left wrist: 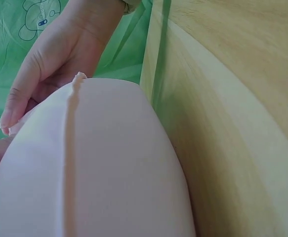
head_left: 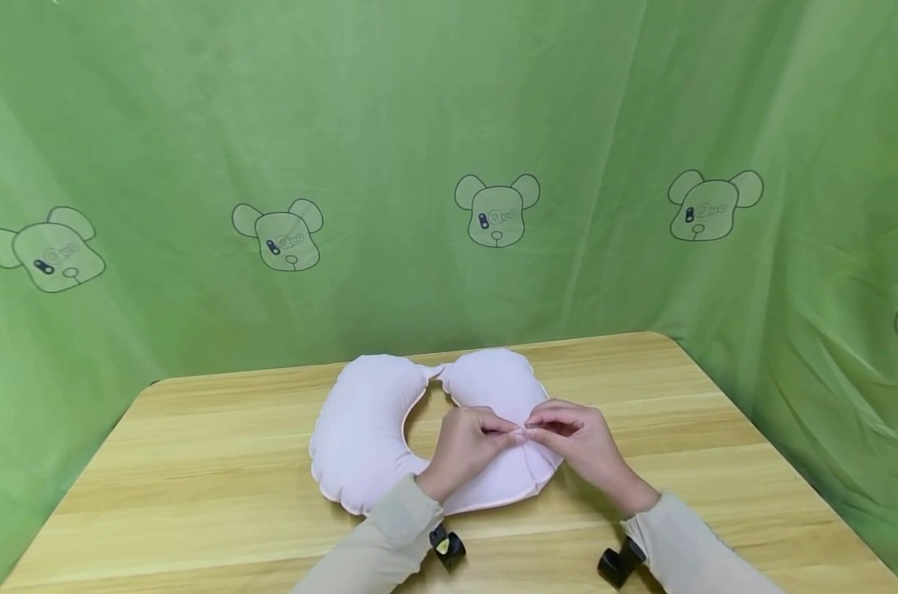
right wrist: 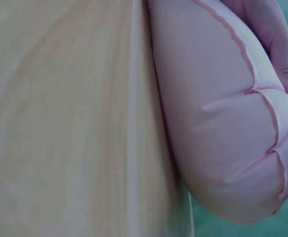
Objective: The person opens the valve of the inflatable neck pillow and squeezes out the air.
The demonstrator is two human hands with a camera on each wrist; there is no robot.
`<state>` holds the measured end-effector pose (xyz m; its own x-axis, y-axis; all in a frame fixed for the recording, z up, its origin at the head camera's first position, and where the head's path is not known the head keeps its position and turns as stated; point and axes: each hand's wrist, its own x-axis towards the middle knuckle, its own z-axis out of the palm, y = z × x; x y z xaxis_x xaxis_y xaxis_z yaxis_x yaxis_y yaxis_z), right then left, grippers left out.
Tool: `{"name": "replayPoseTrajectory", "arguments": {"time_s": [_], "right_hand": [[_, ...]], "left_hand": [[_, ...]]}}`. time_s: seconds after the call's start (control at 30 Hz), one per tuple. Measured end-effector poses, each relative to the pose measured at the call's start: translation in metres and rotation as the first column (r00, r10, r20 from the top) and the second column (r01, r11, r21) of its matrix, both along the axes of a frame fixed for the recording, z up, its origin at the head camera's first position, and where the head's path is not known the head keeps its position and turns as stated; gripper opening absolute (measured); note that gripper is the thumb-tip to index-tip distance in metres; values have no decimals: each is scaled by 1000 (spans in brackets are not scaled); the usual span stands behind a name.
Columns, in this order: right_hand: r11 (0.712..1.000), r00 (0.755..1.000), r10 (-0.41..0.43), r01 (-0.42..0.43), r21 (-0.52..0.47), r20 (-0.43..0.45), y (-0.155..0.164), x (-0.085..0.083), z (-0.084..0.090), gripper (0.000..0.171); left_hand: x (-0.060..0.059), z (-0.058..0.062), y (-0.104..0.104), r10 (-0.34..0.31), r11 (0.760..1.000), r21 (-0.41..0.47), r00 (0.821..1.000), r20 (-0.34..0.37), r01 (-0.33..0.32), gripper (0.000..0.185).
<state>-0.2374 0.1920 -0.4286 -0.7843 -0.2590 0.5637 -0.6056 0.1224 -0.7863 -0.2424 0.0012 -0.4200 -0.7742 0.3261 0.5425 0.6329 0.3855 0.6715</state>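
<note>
A pale pink U-shaped neck pillow (head_left: 367, 429), puffed up and edged with a piped seam, lies on the wooden table. Its two ends point away from me and meet at the back. On the right arm of the pillow, my left hand (head_left: 467, 445) pinches a small raised bit between thumb and index finger. Fingertip to fingertip with it, my right hand (head_left: 578, 441) pinches at the same spot. Creases in the pillow cover (right wrist: 223, 128) run toward the fingers in the right wrist view. I cannot tell whether the pinched bit is fabric or a valve.
Pale wood covers the table top (head_left: 196, 462), with the pillow near its middle. Green curtain (head_left: 389, 107) printed with bear heads hangs behind and along the sides. Dark wrist camera mounts (head_left: 447, 546) sit under both sleeves, close over the table.
</note>
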Motion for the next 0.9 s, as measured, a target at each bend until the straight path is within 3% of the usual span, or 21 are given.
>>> {"name": "replayPoseTrajectory", "arguments": {"time_s": [0.3,0.5,0.9], "right_hand": [[997,992,-77,79,-15,102,-5,3,2,9],[991,986,-118,125,-47,118,-10,5,1,9],[985,977,-88,114,-129,192,-12,2,-1,13]], "left_hand": [[0,0,0,1,1000,3,1000,4,-1,9],[1,1,0,17,1000,9,1000,2,-17,10],[0,1,0,7,1000,26,1000,29,-8,10]]}}
